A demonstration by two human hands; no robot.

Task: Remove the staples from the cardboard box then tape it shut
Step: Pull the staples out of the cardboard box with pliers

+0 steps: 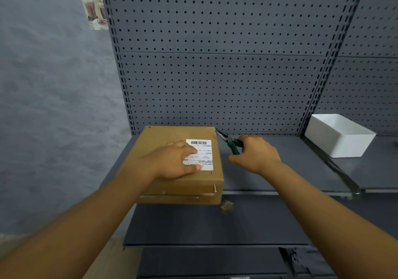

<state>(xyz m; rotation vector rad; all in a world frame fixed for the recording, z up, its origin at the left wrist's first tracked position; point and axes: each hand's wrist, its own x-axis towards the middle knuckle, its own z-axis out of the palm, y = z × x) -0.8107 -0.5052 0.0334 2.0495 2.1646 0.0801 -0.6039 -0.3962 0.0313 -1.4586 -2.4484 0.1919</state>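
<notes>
**Staple pulling underway: pliers at far right corner of box**

Step in hand: staple removal, taping not started. No tape seen on the box or anywhere in view.

The cardboard box sits on the dark grey metal shelf, left end, its front edge at the shelf lip, its back close to the pegboard. Left hand lies flat on the lid, fingers straight and together, pressing down and partly covering the white shipping label. Right hand has its fingers curled round the green handles of the needle-nose pliers; the thin metal tips point at the box's far right top corner, touching or just short of it, can't tell which. Whether the tips are closed on a staple is too small to see.

A staple stands proud on the near right face, and another small metal one sits just below the label, so likely more left to pull.

Next move calls for: nose the tips under the corner staple, squeeze, lever up while the left hand pins the lid. Risk is tearing the board.

Materials: box is matte brown corrugated board, low and squarish, soft edges. Label glossy paper with barcode. Shelf and pegboard painted steel, perforated in rows. A white foam-looking open tub sits on the neighbouring shelf to the right, well apart. A crumpled brownish scrap lies just below the box's near right corner.
</notes>
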